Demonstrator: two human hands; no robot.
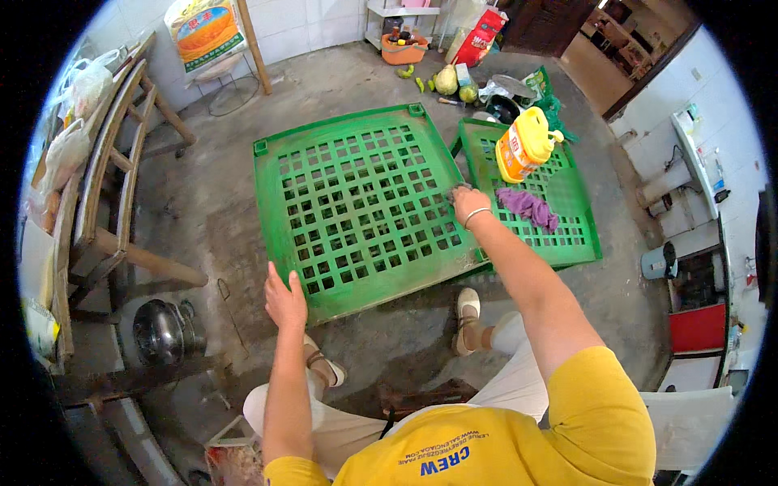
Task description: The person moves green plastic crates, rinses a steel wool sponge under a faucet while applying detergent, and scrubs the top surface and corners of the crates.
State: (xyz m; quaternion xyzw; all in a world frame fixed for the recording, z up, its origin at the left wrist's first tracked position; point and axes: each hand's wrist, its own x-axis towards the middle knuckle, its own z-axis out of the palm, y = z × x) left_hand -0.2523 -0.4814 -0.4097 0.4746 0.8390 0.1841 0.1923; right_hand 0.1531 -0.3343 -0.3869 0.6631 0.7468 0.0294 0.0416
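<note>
A large green plastic grid panel [373, 194], with raised edges and square holes, lies in front of me. My left hand [285, 300] rests against its near left edge, fingers stretched out and thumb apart. At its right edge my right hand [470, 206], a bangle on the wrist, is closed on a small grey wad [455, 191]; whether it is cloth or a scouring pad I cannot tell. Beside it, to the right, is a second green panel [571, 231]. On that one stand a yellow jug [525, 147] with an orange label and a crumpled purple cloth [528, 209].
Wooden rails [109, 154] with plastic bags run along the left, above a shiny metal pot [162, 330]. At the back are an orange basket [403, 50], a red bag [480, 37] and vegetables [446, 79]. A grey-blue bucket [658, 262] stands at the right.
</note>
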